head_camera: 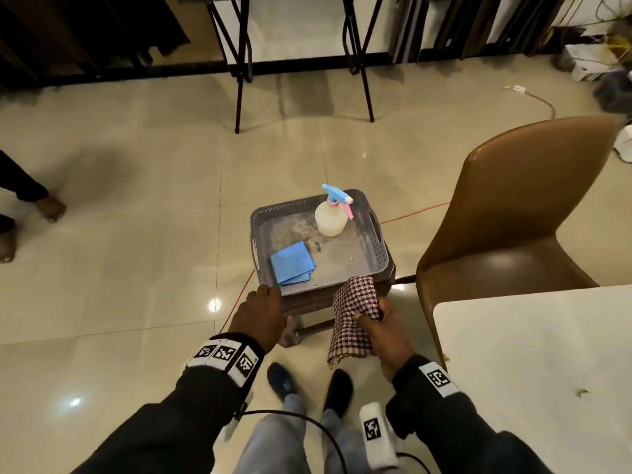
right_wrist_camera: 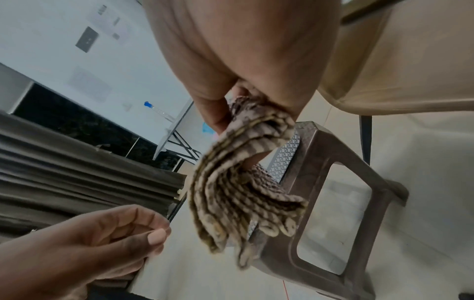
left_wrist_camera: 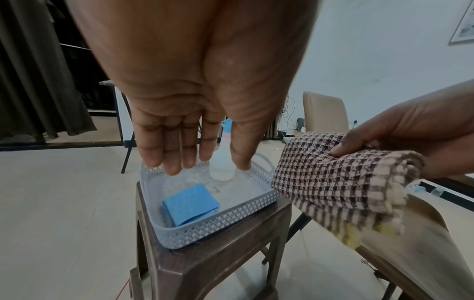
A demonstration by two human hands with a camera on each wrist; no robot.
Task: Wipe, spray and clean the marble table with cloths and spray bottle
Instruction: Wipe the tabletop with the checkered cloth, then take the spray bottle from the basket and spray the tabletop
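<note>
A grey perforated basket (head_camera: 376,249) (left_wrist_camera: 218,225) sits on a brown plastic stool (head_camera: 307,328) (left_wrist_camera: 231,253) (right_wrist_camera: 320,182). Inside stand a white spray bottle (head_camera: 330,218) (left_wrist_camera: 221,164) with a blue and pink trigger and a folded blue cloth (head_camera: 292,263) (left_wrist_camera: 191,203). My left hand (head_camera: 266,294) (left_wrist_camera: 189,158) (right_wrist_camera: 133,229) hovers at the basket's near left corner, fingers relaxed and holding nothing. My right hand (head_camera: 379,323) (left_wrist_camera: 384,142) (right_wrist_camera: 231,113) grips a folded brown-and-white checked cloth (head_camera: 354,316) (left_wrist_camera: 333,178) (right_wrist_camera: 238,192) at the near right corner. The white marble table (head_camera: 530,354) lies to my right.
A tan chair (head_camera: 519,206) stands between the stool and the marble table. A small bit of debris (head_camera: 581,392) lies on the table. Another person's bare feet (head_camera: 51,208) are at the far left. Black folding-table legs (head_camera: 239,80) stand beyond on the tiled floor.
</note>
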